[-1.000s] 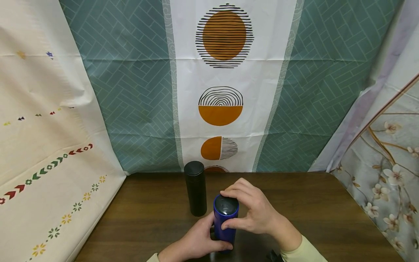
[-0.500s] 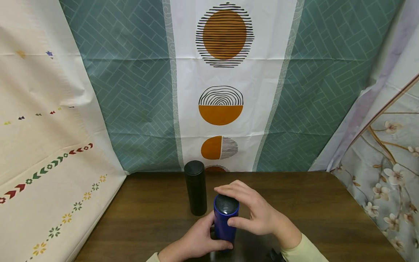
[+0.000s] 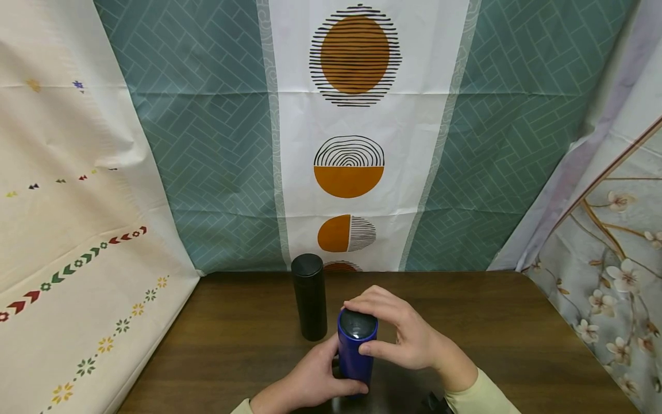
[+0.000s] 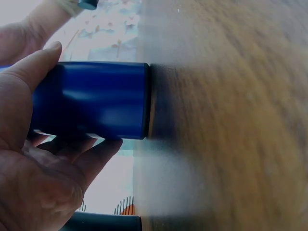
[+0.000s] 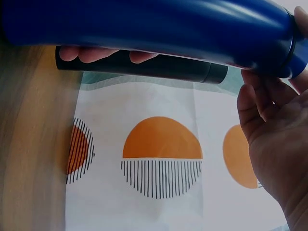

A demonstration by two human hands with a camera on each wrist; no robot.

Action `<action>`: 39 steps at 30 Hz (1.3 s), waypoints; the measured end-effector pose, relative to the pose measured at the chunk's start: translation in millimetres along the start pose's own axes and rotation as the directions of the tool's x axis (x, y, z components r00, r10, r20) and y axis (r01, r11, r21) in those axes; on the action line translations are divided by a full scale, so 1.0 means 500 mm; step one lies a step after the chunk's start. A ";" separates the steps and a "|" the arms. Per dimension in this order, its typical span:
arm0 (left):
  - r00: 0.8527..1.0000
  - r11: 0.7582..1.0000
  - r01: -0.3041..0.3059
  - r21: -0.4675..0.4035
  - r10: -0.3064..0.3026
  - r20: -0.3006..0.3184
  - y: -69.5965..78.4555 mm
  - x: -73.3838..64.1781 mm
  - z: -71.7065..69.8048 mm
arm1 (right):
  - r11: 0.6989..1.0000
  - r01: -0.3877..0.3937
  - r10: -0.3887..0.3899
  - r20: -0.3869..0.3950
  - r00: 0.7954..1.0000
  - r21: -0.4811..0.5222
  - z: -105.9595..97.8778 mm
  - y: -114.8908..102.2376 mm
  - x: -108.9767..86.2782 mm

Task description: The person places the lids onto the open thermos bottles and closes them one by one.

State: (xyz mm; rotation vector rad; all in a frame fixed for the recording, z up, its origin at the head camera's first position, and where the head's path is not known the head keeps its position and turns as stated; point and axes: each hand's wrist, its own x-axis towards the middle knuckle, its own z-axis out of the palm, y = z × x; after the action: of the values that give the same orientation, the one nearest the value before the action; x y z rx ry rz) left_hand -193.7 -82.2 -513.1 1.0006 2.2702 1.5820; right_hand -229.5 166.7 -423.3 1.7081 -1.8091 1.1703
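A blue thermos (image 3: pixel 354 361) with a glossy black top stands upright on the table in the head view. My left hand (image 3: pixel 318 376) grips its lower body, thumb on the near side and fingers round the far side. Up at the rim, my right hand (image 3: pixel 403 333) holds the lid (image 3: pixel 358 324) between its thumb and fingers. The left wrist view has the thermos base (image 4: pixel 122 101) resting on the wood. A seam below the lid (image 5: pixel 298 55) shows in the right wrist view, with right-hand fingers (image 5: pixel 262 98) at the lid.
A black thermos (image 3: pixel 312 305) stands upright behind and left of the blue one. The wooden table (image 3: pixel 233 328) meets a patterned cloth backdrop (image 3: pixel 222 172) at its far edge. A small dark object (image 3: pixel 433 402) lies by the right sleeve, partly out of view.
My right fingers lifted a little from the lid's far edge and came back onto it, the thumb now further right on the rim. The left hand and both thermoses stayed put.
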 end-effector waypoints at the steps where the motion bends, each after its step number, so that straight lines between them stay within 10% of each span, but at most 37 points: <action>1: 1.000 1.000 0.001 -0.003 -0.001 0.000 0.001 0.000 0.000 | 1.000 -0.001 0.001 -0.004 1.000 -0.007 0.000 -0.001 0.000; 39: 1.000 0.999 -0.028 0.022 0.029 -0.013 0.004 0.001 0.005 | 0.965 -0.024 -0.005 -0.113 0.994 -0.261 0.010 -0.010 0.012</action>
State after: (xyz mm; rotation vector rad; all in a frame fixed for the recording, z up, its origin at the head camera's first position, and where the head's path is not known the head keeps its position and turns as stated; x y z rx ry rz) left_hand -192.3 -79.6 -512.2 1.0356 2.2972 1.5824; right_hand -224.6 159.5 -419.8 1.4564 -1.8133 0.9607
